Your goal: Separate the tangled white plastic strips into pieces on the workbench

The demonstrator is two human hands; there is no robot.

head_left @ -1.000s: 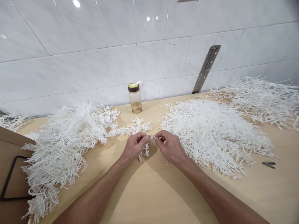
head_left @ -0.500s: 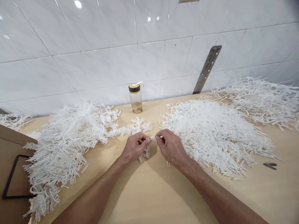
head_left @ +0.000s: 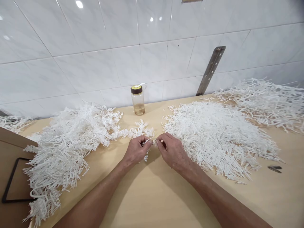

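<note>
My left hand [head_left: 137,148] pinches a thin white branched strand [head_left: 146,155], part of which hangs below the fingers. Close on its right, my right hand [head_left: 171,149] has thumb and forefinger closed at the strand's other end, where a small white piece shows between the fingertips. Beyond the left hand lies a loose string of tufted white strands [head_left: 140,129]. It joins a large heap of similar branched pieces [head_left: 71,142] on the left. A wide heap of short white sticks [head_left: 218,136] spreads beside my right hand.
A clear bottle [head_left: 138,103] with a dark and yellow lid stands by the tiled wall. Small tweezers or snips [head_left: 275,168] lie at the right. Longer white strands [head_left: 268,101] are piled at the back right. A brown box with a black handle [head_left: 16,180] is at the left edge.
My right hand has shifted slightly left and its fingertips have closed in nearer the left hand's. The strand hanging under my left hand looks shorter and has moved a little.
</note>
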